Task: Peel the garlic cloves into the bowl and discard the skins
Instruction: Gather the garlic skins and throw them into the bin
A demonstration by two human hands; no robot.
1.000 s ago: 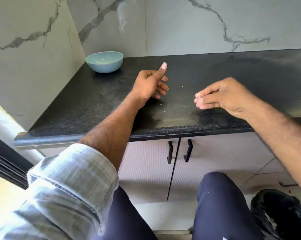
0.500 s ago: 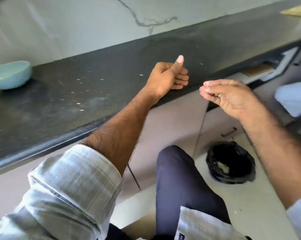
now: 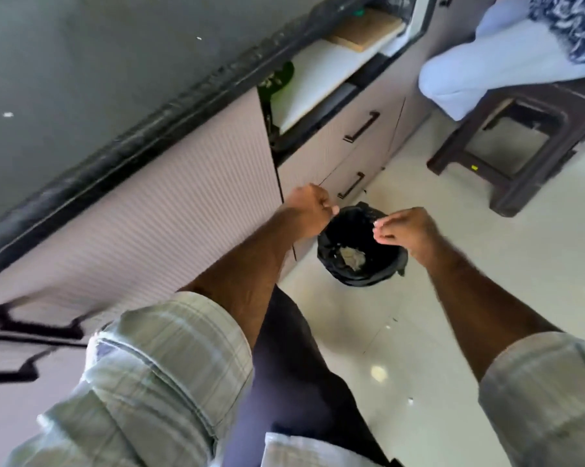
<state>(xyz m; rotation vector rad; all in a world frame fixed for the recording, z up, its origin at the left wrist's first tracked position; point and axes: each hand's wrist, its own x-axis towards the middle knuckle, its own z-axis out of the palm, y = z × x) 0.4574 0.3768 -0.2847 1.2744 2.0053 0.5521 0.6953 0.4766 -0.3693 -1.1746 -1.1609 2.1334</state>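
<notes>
A black-lined bin (image 3: 331,264) stands on the floor by the cabinets, with pale garlic skins (image 3: 351,257) lying at its bottom. My left hand (image 3: 309,214) hovers over the bin's left rim, curled into a fist, and nothing shows inside it. Over the right rim is my right hand (image 3: 406,230), its fingertips bunched together on small pale bits of skin. The bowl and the garlic cloves are out of view.
The black counter edge (image 3: 142,129) runs diagonally across the upper left, above ribbed cabinet doors (image 3: 183,237). An open drawer (image 3: 321,79) juts out beyond the bin. A dark stool (image 3: 520,176) with pale cloth on it stands at the right, on glossy white floor (image 3: 486,264).
The view has swung from the counter down to the floor. Both hands dropped from counter height to just above the bin. The bowl has left the view.
</notes>
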